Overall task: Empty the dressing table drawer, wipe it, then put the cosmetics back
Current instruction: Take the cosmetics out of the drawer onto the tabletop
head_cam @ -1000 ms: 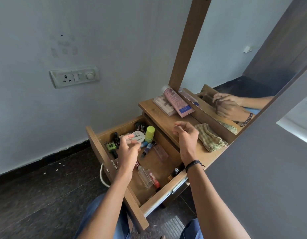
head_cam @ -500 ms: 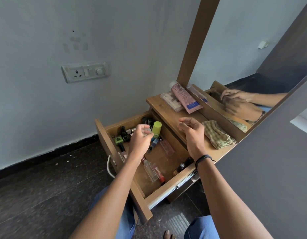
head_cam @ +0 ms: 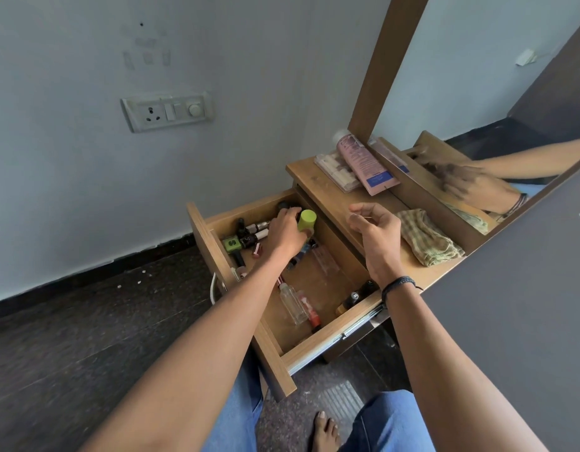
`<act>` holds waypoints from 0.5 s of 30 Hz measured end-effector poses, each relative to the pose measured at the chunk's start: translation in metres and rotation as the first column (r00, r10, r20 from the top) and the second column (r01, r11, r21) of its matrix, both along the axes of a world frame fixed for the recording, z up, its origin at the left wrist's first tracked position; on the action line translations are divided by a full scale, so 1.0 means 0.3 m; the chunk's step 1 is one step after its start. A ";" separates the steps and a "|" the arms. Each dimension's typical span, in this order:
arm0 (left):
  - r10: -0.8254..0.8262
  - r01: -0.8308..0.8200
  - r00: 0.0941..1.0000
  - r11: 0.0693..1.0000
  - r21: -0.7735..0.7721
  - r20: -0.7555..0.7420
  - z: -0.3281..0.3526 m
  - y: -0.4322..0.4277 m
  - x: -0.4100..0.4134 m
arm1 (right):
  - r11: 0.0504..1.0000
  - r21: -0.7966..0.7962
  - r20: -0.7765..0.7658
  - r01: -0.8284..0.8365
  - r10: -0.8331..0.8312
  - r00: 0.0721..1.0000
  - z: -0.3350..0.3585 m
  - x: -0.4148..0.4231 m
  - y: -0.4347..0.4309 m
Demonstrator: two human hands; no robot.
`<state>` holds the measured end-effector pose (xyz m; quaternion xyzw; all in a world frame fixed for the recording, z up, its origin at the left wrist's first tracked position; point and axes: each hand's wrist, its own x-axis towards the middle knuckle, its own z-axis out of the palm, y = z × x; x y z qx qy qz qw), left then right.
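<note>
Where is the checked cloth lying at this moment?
In the head view, the checked cloth lies crumpled on the dressing table top, just right of the right hand and in front of the mirror.

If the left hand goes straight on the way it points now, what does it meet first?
Most likely the dark jar in the back corner of the drawer, just beyond the left hand. Depth is unclear; it might pass over the jar.

A dark mark resembling the letter S shows on a small green container [head_cam: 231, 244] by the front edge of the open drawer [head_cam: 314, 341]. Print on the pink tube [head_cam: 363, 161] at the surface's [head_cam: 327, 197] back edge is too small to read.
</note>
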<state>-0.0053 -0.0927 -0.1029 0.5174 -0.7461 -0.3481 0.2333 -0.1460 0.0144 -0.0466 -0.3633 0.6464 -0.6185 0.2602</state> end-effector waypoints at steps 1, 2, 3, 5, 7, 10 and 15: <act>-0.010 0.010 1.000 1.000 -0.004 0.000 -0.002 -0.001 -0.002 | 1.000 0.000 0.002 0.000 0.000 1.000 0.001 0.001 0.000; -0.017 0.017 1.000 1.000 -0.011 -0.003 -0.006 -0.001 -0.005 | 1.000 -0.002 0.003 0.000 0.000 1.000 0.002 0.001 0.000; -0.021 0.021 1.000 1.000 -0.019 -0.003 -0.007 0.000 -0.006 | 1.000 -0.004 0.003 0.000 0.000 1.000 0.002 0.002 0.000; -0.023 0.023 1.000 0.999 -0.040 -0.004 -0.006 0.003 -0.005 | 1.000 -0.008 0.000 0.001 -0.001 1.000 0.003 0.003 0.000; -0.021 0.020 1.000 0.998 -0.052 -0.005 -0.002 0.007 0.000 | 1.000 -0.007 -0.002 0.000 0.000 1.000 0.004 0.004 0.001; -0.006 0.006 1.000 0.999 -0.049 -0.011 0.013 0.016 0.009 | 1.000 -0.006 -0.005 -0.003 0.003 1.000 0.006 0.006 0.001; 0.009 -0.009 1.000 0.999 -0.033 -0.007 0.032 0.028 0.028 | 1.000 0.002 -0.019 -0.002 0.002 1.000 0.009 0.009 0.003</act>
